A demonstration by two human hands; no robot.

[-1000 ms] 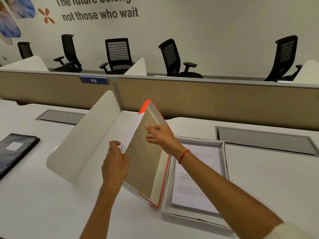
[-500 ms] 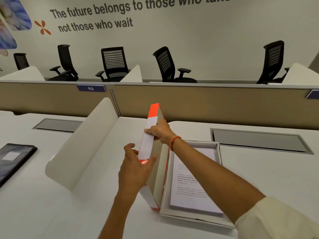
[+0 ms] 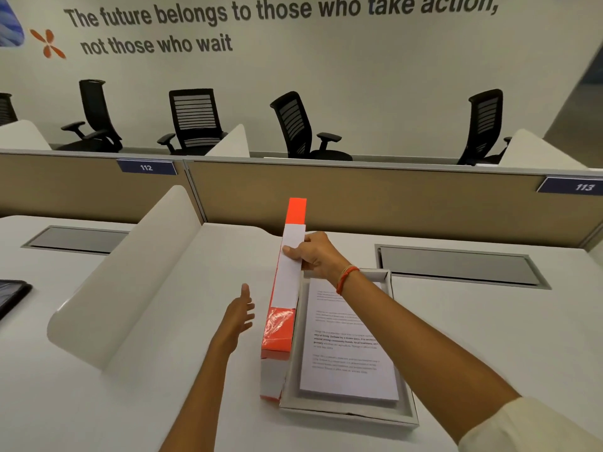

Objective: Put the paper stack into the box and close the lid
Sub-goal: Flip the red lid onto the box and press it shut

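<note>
Left hand (image 3: 239, 316) now off the lid (image 3: 287, 288), fingers spread, right hand (image 3: 315, 256) still gripping it upright beside box (image 3: 404, 415)

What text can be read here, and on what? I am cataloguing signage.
"The future belongs to those who take action, not those who wait": wall.
"112": blue tag on the partition.
"113": blue tag on the partition.
Paper stack in the box: print too small.
</note>
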